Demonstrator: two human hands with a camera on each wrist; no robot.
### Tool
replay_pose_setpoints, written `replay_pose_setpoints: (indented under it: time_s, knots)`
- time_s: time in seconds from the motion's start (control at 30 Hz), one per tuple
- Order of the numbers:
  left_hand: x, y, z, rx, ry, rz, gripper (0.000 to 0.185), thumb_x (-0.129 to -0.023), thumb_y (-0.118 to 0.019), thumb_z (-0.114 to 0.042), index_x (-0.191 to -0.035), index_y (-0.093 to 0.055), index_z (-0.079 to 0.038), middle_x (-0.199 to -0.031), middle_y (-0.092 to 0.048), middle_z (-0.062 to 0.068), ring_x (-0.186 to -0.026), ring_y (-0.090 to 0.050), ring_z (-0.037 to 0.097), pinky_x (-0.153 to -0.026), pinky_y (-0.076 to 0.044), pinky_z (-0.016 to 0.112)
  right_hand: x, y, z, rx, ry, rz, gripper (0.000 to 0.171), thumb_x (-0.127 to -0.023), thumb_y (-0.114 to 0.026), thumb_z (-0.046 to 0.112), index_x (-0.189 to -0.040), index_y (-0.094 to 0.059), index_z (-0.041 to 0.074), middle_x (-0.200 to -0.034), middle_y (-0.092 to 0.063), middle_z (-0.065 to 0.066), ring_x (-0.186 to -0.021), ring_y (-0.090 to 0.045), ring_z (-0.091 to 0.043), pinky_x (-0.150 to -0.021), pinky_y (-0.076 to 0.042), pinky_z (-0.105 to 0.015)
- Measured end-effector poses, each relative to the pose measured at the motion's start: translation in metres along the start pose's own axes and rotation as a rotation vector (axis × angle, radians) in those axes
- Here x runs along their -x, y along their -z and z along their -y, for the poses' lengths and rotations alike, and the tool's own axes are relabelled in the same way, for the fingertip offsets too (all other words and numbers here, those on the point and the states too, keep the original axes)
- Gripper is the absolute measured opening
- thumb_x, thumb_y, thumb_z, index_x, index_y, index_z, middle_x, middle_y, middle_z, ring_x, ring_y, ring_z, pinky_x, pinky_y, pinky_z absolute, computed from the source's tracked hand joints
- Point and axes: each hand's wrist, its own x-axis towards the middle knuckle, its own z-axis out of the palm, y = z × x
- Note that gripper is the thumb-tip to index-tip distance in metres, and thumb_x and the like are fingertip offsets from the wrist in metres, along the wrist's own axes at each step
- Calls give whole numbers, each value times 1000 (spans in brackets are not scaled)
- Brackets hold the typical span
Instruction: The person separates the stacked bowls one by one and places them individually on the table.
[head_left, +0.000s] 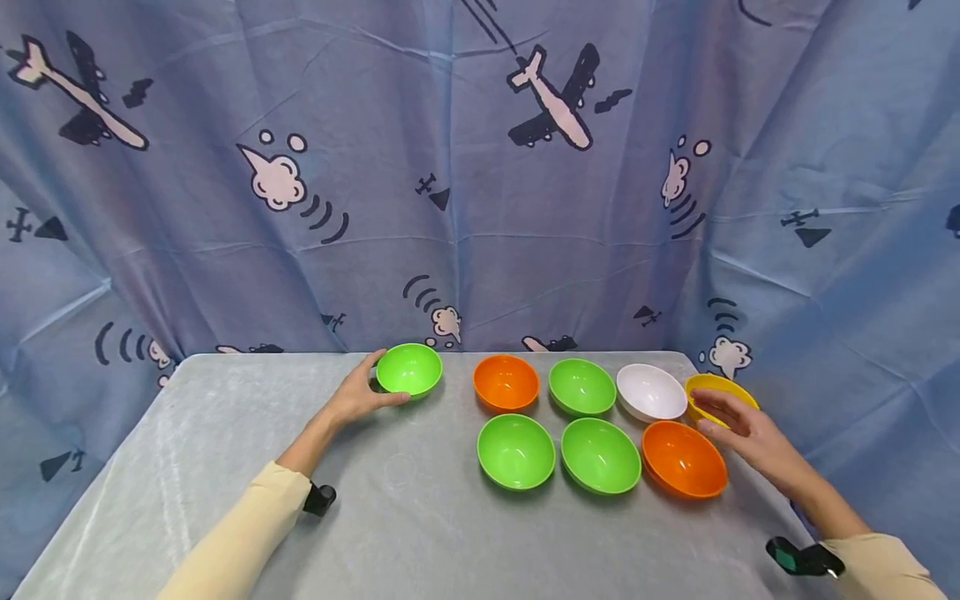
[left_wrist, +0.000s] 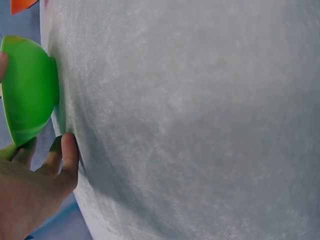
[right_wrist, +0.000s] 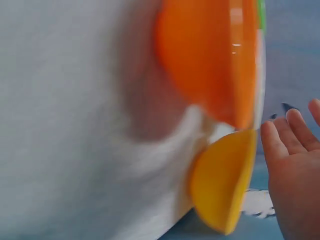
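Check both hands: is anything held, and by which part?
The left hand grips the lone green bowl by its outer wall. The right hand hangs open by the yellow bowl, holding nothing.

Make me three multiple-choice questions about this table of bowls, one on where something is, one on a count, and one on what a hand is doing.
1. Where does the yellow bowl stand?
A. At the far right of the back row, beside the white bowl
B. Between the two orange bowls
C. At the table's left edge

2. How many green bowls are on the table?
A. Two
B. Four
C. Six

3. What is the left hand doing?
A. Lying flat on the cloth, away from every bowl
B. Cupping the lone green bowl set apart on the left
C. Holding the white bowl in the air

Answers:
1. A, the head view shows it last on the right.
2. B, one by the left hand and three among the group.
3. B, thumb and fingers curve round its sides.
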Motion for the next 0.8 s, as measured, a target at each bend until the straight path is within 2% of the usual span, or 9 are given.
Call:
replay_pose_setpoints:
  time_s: [0.1,0.17,0.4,0.57,0.8]
  knots:
    - [-1,0,0,-4,-3,-2,105,-82,-88,-30,-159,-24,0,-157,-30,28,-138,-37,48,-111,-31,59,-13,2,10,2,62,-18,47,-104,-57,8,-145,-42,-9,-136,-54,2,-119,-51,5,-90,-43,-10]
    - [-1,0,0,-8,-5,-3,105,-82,-88,-30,-159,-24,1,-157,-30,29,-138,-38,48,-111,-32,59,-22,2,18,1,80,-30,45,-104,-57,9,-145,-45,-7,-135,-55,6,-119,-52,4,-91,-43,-9]
    - [0,2,1,-8,-3,-7,105,-82,-88,-28,-159,-23,1,-158,-28,29,-139,-36,48,-111,-31,59,-57,-15,41,-56,130,13,45,-107,-55,13,-146,-44,-5,-143,-51,-19,-126,-52,-10,-96,-42,-12]
    - [0,1,1,23,-23,-15,107,-82,-88,-26,-159,-20,3,-158,-26,30,-138,-37,50,-113,-29,59,-84,-40,53,-187,147,77,46,-107,-54,12,-148,-42,-6,-144,-50,-19,-127,-52,-9,-99,-43,-18]
    - [1,0,3,41,-29,-16,107,-81,-89,-25,-159,-20,3,-158,-26,30,-140,-34,50,-114,-27,59,-122,-76,79,-266,191,127,47,-105,-58,13,-146,-45,-5,-144,-49,-24,-129,-53,-23,-100,-46,-23]
